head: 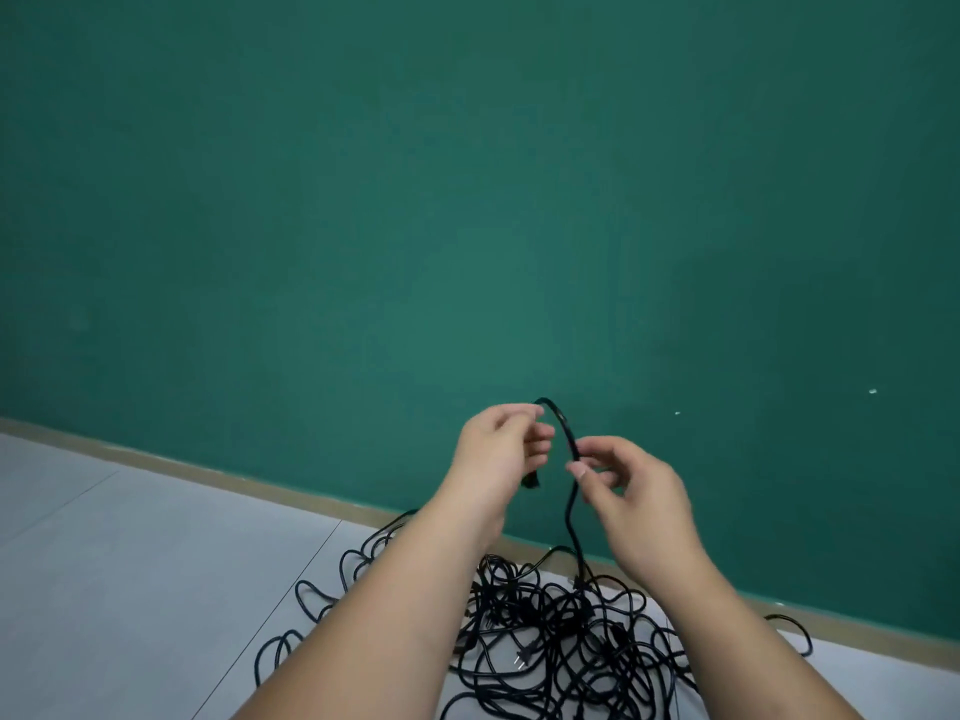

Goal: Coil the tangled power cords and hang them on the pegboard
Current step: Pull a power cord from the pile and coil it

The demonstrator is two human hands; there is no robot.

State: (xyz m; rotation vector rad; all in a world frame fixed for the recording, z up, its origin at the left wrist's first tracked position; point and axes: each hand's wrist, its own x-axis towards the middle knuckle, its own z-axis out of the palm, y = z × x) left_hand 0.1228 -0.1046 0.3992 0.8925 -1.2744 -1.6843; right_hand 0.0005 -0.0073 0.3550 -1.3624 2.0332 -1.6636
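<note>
Grey floor (130,537) at the bottom of the frame, and the tangled cords (545,631) sprawl there in one heap, none coiled yet. Just above, left hand (498,454) and right hand (634,491) each pinch one raised cord (563,428). Green wall (467,200) behind, no pegboard in sight, so all the hanging lies ahead.

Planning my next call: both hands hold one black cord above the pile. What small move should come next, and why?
Probably lift the right hand to draw more black cord free of the tangled pile. The left hand holds the cord near its connector end, the right pinches it just past the arch, and the rest drops straight into that pile.
</note>
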